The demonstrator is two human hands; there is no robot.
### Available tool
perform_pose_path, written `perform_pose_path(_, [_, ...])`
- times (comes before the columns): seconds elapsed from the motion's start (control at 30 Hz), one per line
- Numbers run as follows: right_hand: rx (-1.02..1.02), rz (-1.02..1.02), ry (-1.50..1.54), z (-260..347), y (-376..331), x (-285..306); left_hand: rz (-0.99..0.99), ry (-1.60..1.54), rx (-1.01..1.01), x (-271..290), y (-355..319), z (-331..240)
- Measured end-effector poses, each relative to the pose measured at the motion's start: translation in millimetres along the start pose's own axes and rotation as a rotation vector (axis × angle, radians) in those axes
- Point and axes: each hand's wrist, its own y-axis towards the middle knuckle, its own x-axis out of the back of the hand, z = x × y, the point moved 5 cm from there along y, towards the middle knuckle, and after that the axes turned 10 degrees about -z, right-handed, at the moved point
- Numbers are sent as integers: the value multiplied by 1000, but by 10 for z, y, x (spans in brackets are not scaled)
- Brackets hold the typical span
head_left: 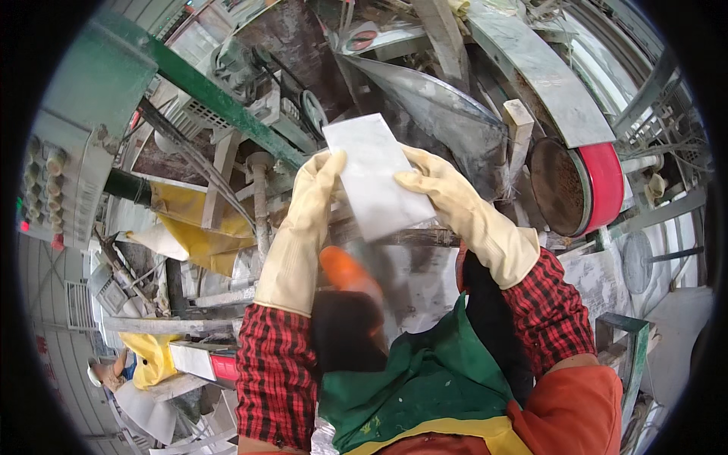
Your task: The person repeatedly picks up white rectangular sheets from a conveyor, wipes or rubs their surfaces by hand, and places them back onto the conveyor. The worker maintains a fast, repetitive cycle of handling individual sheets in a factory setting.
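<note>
Flanking white tile [373, 176]: red-rimmed wheel [578, 186], green beam [220, 102]

I see the slab [373, 176] between my left hand [315, 199] and right hand [440, 189]. The grinding wheel [576, 186] sits right of them, the control panel [57, 189] far left.

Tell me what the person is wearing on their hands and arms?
Both hands wear long, cream-yellow rubber gloves with wide cuffs: left hand, right hand. Below the cuffs, both arms have red-and-black checked sleeves. The gloves look a bit dusty and smudged.
</note>
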Motion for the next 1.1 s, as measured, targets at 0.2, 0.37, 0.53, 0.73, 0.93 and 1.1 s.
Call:
perform_pose_path(0.2, [-64, 120, -106, -34, -107, -175, -218, -212, -22, 243, 217, 40])
perform_pose_path(0.37, [37, -139, -70, -110, 61, -59, 129, -231, 125, 23, 73, 195])
perform_pose_path(0.53, [368, -514, -114, 78, 290, 598, 473, 158, 248, -251, -118, 309])
perform_pose_path(0.73, [728, -724, -170, 928, -238, 1022, 418, 433, 229, 1, -17, 520])
perform_pose_path(0.93, [886, -1102, -269, 1670, -1133, 2084, 402, 399, 219, 62, -21, 499])
perform_pose_path(1.1, [931, -1477, -407, 1916, -1568, 2976, 466, 498, 176, 6, 27, 569])
